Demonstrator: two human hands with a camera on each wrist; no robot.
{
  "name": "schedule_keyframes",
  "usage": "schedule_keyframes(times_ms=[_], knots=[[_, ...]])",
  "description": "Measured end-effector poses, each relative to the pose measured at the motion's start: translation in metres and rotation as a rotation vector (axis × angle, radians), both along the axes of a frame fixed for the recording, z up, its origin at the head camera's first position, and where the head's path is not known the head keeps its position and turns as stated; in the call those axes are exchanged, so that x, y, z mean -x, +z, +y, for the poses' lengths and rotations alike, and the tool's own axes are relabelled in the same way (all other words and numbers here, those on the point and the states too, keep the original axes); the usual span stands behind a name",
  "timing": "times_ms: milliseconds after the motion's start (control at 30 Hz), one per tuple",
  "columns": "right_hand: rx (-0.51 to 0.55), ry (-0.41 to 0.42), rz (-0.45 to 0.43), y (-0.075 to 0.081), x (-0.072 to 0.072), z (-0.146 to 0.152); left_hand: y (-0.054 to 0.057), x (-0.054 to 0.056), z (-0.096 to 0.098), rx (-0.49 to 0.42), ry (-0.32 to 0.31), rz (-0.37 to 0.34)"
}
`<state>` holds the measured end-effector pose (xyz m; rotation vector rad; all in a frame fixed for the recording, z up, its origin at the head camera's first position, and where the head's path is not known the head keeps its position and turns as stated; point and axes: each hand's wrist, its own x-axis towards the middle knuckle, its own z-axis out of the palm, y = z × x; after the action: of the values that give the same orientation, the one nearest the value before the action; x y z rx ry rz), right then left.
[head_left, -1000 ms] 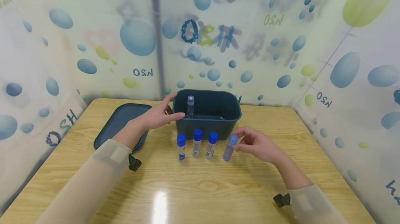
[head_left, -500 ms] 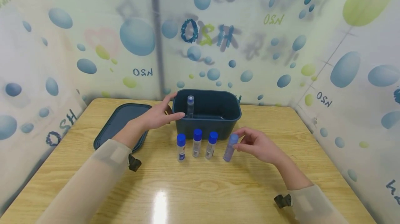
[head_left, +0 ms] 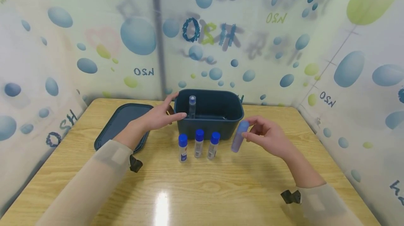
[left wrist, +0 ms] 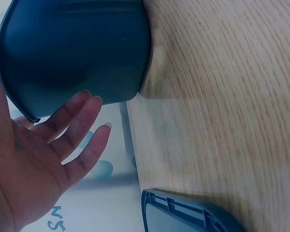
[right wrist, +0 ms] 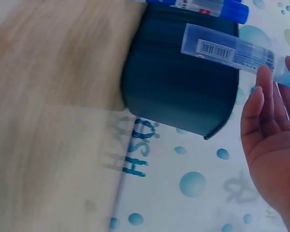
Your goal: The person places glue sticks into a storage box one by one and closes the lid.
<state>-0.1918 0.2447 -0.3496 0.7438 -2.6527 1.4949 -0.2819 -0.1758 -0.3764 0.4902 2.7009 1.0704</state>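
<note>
My right hand pinches a pale blue-capped, violet glue stick near its cap. The stick hangs tilted, off the table, by the front right corner of the dark blue bin. In the right wrist view a barcode shows on the glue stick. My left hand rests on the bin's left end, thumb on the front rim, its other fingers loosely extended; the left wrist view shows the fingers of the hand beside the bin wall. Inside the bin, at its left, stands another clear tube.
Three clear glue sticks with dark blue caps, the left, the middle and the right, stand before the bin. A dark blue lid lies left on the wooden table. Patterned walls enclose the table.
My right hand has lifted the violet glue stick off the table, moving it up and slightly right and tilting it more. My left hand and the bin have stayed in place.
</note>
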Motion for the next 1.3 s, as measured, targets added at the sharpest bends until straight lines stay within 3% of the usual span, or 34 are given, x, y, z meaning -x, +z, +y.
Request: schedule_keyframes(times_ms=[500, 733, 867, 1067, 1300], knots=[[0.059, -0.016, 0.119, 0.042, 0.010, -0.010, 0.000, 0.001, -0.001, -0.016, -0.010, 0.005], [0.152, 0.036, 0.161, 0.057, 0.021, -0.020, -0.001, 0.002, 0.000, -0.022, -0.014, 0.008], [0.157, 0.004, 0.158, 0.065, 0.026, -0.026, -0.002, 0.002, 0.001, -0.029, -0.017, 0.004], [0.120, -0.054, 0.142, 0.070, 0.036, -0.037, -0.002, 0.001, 0.000, -0.027, -0.018, 0.000], [0.071, -0.100, 0.140, 0.067, 0.053, -0.045, -0.003, 0.002, -0.001, -0.039, -0.028, 0.001]])
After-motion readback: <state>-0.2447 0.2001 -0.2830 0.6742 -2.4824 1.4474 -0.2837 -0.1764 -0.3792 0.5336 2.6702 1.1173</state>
